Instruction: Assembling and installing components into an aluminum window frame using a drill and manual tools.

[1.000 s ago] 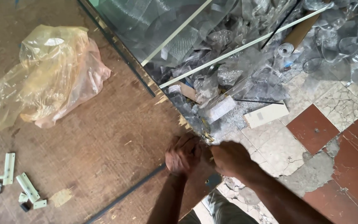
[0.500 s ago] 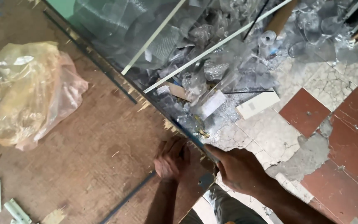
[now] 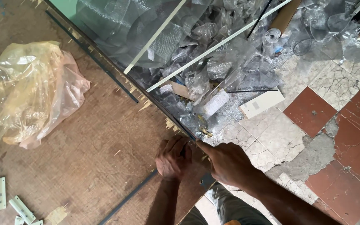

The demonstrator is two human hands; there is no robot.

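Observation:
A large glass pane lies on a brown wooden board and juts out over the floor. Its dark edge runs diagonally down to a corner near the bottom middle. My left hand is curled over that corner, its fingers closed on the end of a thin dark strip that trails down-left across the board. My right hand sits just right of the left, index finger stretched along the glass edge, pinching the corner. The fingertips of both hands almost touch.
A crumpled clear-yellowish plastic bag lies on the board at left. Small pale metal brackets sit at the bottom left. Below the glass, plastic scraps, a cardboard tube and a white box litter cracked red and grey floor tiles.
Both hands have stayed at the glass corner. The view has shifted, so the bag and brackets sit differently in frame. The left hand's fingers are curled a little tighter.

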